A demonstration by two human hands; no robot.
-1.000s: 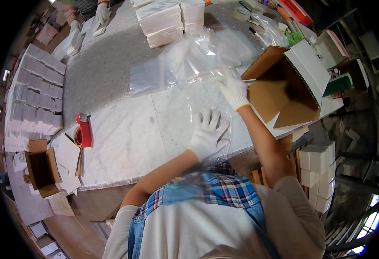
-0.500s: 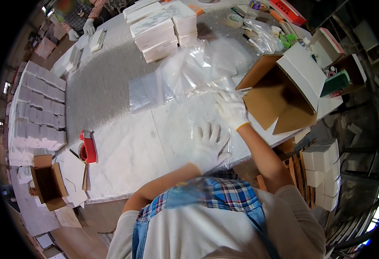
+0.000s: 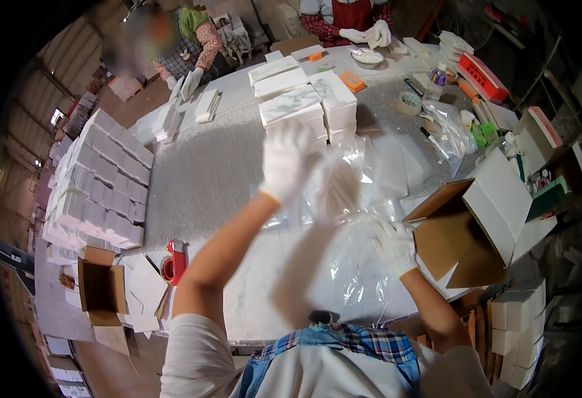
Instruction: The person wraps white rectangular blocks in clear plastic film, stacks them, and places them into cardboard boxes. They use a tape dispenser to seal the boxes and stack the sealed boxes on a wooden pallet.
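Both my hands wear white gloves. My left hand point(image 3: 284, 161) is raised over the table and grips the top edge of a clear plastic bag point(image 3: 344, 225), holding it up. My right hand point(image 3: 392, 244) is lower, near the table's front right, and grips the same bag's lower part. The bag hangs crumpled between them above a large white marble slab point(image 3: 264, 298). An open brown cardboard box point(image 3: 467, 232) with white flaps lies just right of my right hand.
Stacked white marble tiles point(image 3: 301, 103) stand at the table's middle back, more clear bags point(image 3: 397, 166) beside them. A red tape dispenser point(image 3: 177, 261) sits at front left. Rows of white boxes point(image 3: 98, 179) line the left. Two other people point(image 3: 191, 46) work at the far side.
My left hand has lifted off the slab and risen up and away, pulling the clear bag up. My right hand stays by the cardboard box. The view has tilted toward the far side.
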